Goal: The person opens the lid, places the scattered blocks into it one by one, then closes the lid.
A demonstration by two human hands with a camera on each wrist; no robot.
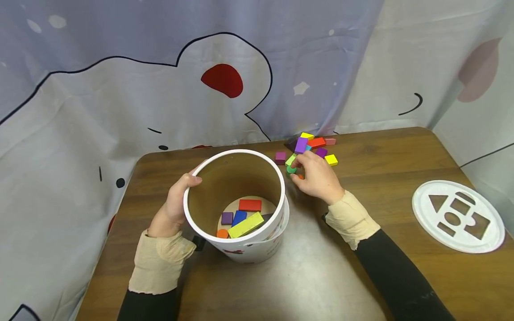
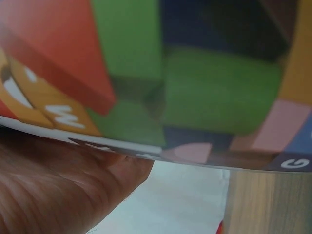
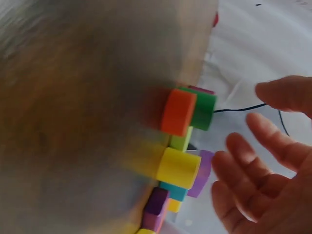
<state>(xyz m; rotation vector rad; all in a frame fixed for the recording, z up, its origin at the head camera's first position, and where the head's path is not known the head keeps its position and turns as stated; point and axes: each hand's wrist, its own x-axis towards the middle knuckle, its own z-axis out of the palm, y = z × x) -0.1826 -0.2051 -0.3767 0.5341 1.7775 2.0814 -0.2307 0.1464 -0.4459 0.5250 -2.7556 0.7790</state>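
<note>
A white-rimmed bucket (image 1: pixel 250 253) tilts toward me, its mouth open. My left hand (image 1: pixel 173 203) grips its left rim, thumb over the edge. The left wrist view shows the bucket's printed side above the palm. Inside lie a red block (image 1: pixel 250 205), a purple block (image 1: pixel 226 218), a blue block (image 1: pixel 239 217), a long yellow block (image 1: pixel 246 225) and an orange piece (image 1: pixel 222 233). My right hand (image 1: pixel 319 178) hovers beside a green round block (image 1: pixel 291 170). In the right wrist view its fingers are spread, apart from that block and an orange round block (image 3: pixel 179 112).
Several blocks heap at the table's back edge, among them a purple block (image 1: pixel 301 145), a red block (image 1: pixel 317 142) and a magenta cube (image 1: pixel 280 157). A white lid (image 1: pixel 483 205) with shaped holes lies on the right. A printed curtain (image 1: pixel 120 98) hangs behind the table (image 1: pixel 385 178).
</note>
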